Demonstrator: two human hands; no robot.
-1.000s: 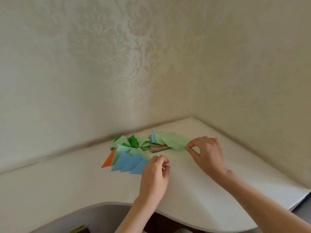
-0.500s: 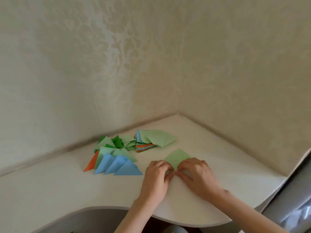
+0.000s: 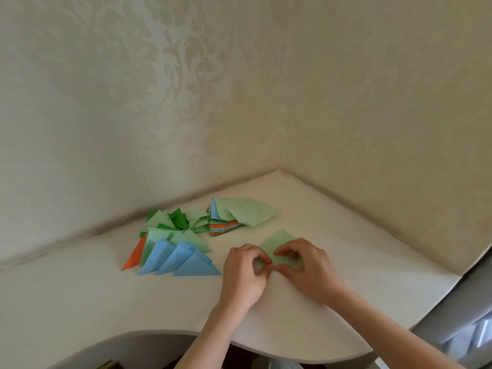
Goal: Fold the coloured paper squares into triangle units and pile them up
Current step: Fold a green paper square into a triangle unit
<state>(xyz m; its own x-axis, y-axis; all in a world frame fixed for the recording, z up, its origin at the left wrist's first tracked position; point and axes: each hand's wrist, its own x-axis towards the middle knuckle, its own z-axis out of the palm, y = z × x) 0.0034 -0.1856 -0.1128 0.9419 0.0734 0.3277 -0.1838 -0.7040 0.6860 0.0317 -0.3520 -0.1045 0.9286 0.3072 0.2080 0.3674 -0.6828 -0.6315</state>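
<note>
Now, from the head camera, I look down at a white corner table [image 3: 80, 302] set against pale patterned walls [image 3: 133, 102]. Both my hands meet near the middle of the table on one light green paper square [image 3: 278, 242]. The left hand [image 3: 246, 272] has its fingers curled, pinching the square's near left corner. The right hand [image 3: 306, 267] has curled fingers too, pinching the near edge of the same square from the right. The far half of the square shows beyond my knuckles, flat on the table.

Farther away, just beyond the hands, sits a stack of unfolded squares [image 3: 237, 217], light green on top. To its left lies a pile of folded triangles [image 3: 173, 243] in blue, green and orange, well apart from my hands.

Compared with half a second ago, both hands keep hold of the square in nearly the same place, their fingertips drawn closer together; the stack and pile have not moved.
</note>
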